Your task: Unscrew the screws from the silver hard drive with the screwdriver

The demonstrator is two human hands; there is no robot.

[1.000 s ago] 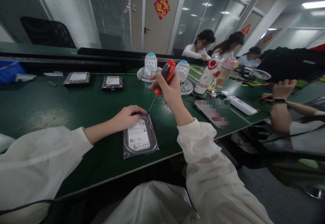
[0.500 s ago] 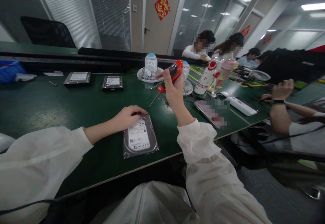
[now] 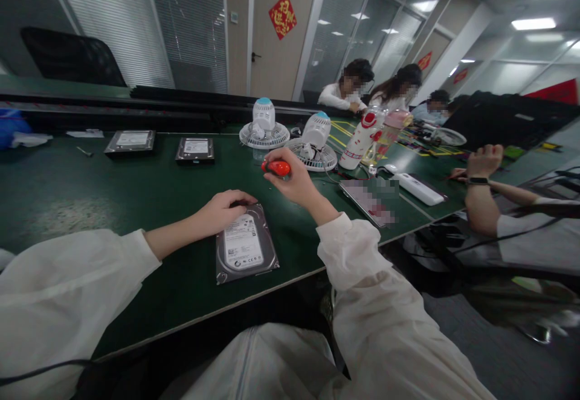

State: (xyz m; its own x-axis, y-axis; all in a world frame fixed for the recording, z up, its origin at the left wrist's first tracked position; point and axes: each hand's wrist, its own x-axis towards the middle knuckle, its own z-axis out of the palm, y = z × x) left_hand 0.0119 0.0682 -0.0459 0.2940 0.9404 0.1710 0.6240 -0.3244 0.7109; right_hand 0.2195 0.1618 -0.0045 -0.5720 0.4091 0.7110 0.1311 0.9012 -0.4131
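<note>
A hard drive (image 3: pixel 245 244) lies label up on the green table (image 3: pixel 113 188) in front of me. My left hand (image 3: pixel 222 209) rests on the drive's far left corner, fingers curled over its edge. Just beyond the drive, my right hand (image 3: pixel 292 181) is closed around a screwdriver with a red and black handle (image 3: pixel 276 168). Only the red end of the handle shows; the shaft is hidden behind my hand. Both my arms are in white sleeves.
Two more hard drives (image 3: pixel 130 141) (image 3: pixel 195 148) lie at the table's far side. Two small white desk fans (image 3: pixel 264 127) (image 3: pixel 315 142), a white bottle (image 3: pixel 361 139), a phone (image 3: pixel 369 199) and a white remote (image 3: pixel 419 188) stand to the right. A co-worker's arm (image 3: pixel 478 191) reaches in at right; other people sit beyond.
My right hand has come down from a raised position to just above the table beyond the drive, turning the screwdriver so its shaft is hidden. The left hand has stayed on the drive.
</note>
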